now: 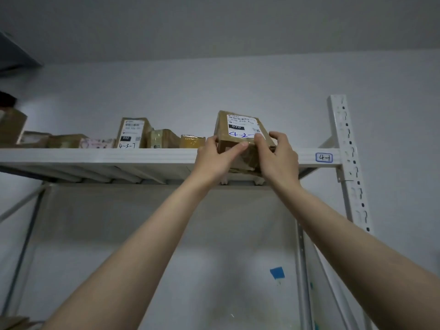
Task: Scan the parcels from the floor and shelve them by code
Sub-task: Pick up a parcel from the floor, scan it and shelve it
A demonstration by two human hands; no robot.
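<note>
Bare forearms (pixel 133 246) reached up to the top shelf (pixel 119 154), where the left hand (pixel 215 154) and right hand (pixel 276 153) gripped a parcel (pixel 238 129) from either side, fingers curled round its lower corners. It sat tilted at the shelf's front lip, its lower part overhanging the beam. Released there, it would likely tip off and fall. Pushed carelessly, it might knock the small taped box (pixel 192 141) just beside it. Misfiling was another risk: its blue handwritten code read 4-2-, the ending hidden by fingers, while the shelf tag (pixel 324 157) read 4-1. The parcel was brown cardboard, creased and taped, with a white label marked 070.
</note>
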